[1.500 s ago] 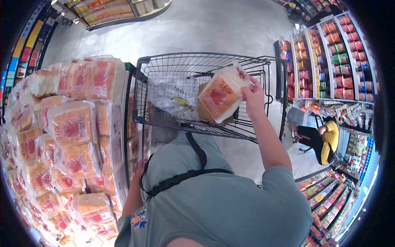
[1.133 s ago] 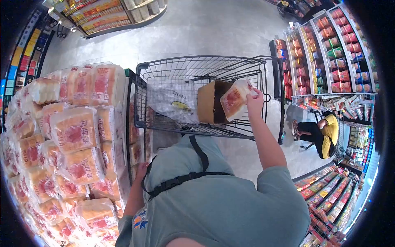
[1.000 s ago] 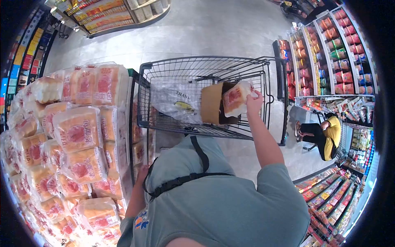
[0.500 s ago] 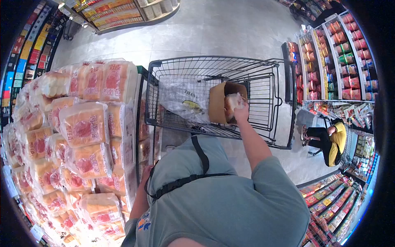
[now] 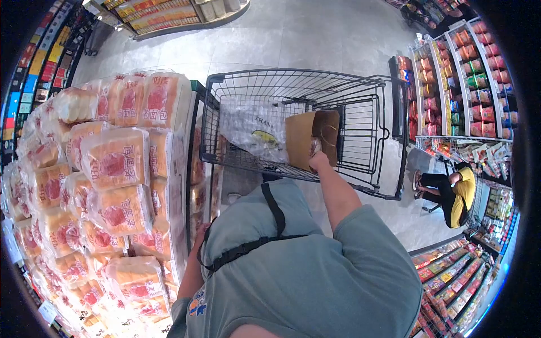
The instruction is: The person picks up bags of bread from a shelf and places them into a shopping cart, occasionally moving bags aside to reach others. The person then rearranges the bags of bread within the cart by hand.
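My right hand (image 5: pixel 319 161) is closed at the near side of an open brown paper bag (image 5: pixel 298 138), with its fingers round the top of a plastic-wrapped bread (image 5: pixel 315 147). Most of that bread is hidden by the hand and the bag wall. The paper bag stands inside a black wire shopping cart (image 5: pixel 360 135). Beside it on the left lies a clear plastic bag (image 5: pixel 248 127) with dark lettering and a yellow-green print. My left hand (image 5: pixel 202 232) hangs low at my side, near the bread stand; my body hides its fingers.
On the left rises a tall pile of wrapped bread loaves (image 5: pixel 115 160). Snack shelves (image 5: pixel 473 79) line the right. A person in a yellow top (image 5: pixel 462 194) sits at the right. A rounded display stand (image 5: pixel 186 17) is at the far end of the grey floor (image 5: pixel 282 39).
My right hand has moved a little left and toward me, to the bag's near side. The wrapped bread shows less now. The left arm stays at my side.
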The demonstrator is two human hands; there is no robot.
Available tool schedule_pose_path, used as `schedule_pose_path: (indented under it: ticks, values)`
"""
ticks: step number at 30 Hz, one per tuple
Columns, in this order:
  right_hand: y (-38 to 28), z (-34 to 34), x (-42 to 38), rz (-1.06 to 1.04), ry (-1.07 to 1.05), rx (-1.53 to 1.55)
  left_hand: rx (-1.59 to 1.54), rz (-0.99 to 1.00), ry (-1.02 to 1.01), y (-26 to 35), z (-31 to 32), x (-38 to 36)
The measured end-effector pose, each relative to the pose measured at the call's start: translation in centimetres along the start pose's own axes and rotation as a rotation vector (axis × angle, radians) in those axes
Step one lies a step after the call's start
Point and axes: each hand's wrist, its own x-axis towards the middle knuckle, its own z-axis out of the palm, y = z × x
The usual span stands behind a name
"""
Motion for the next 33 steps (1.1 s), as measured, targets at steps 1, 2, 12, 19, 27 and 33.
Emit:
schedule_pose_path:
  ticks: [1,2,12,19,27,33]
  values:
    - [0.0,0.2,0.1,-0.028,0.020,0.004,-0.031,-0.008,-0.003,-0.1,0.2,0.2]
    - [0.1,-0.1,0.3,-0.036,0.025,0.001,-0.067,-0.013,0.001,-0.3,0.5,0.5]
    - [-6.8,-6.1,-3.4,-0.551,0.315,0.368,0.006,-0.252,0.151,13.0,3.0,-3.7]
    - [-18.3,-8.1,-10.6,-0.963,0.082,0.612,-0.029,-0.309,0.273,10.8,5.4,-5.3]
    - [-31.7,-5.8,-27.7,-1.368,-0.196,0.465,-0.245,-0.344,0.532,2.8,9.1,-7.3]
    - [-40.7,-4.2,-41.8,-2.039,-0.193,0.217,-0.158,-0.186,0.712,-4.4,12.0,-7.2]
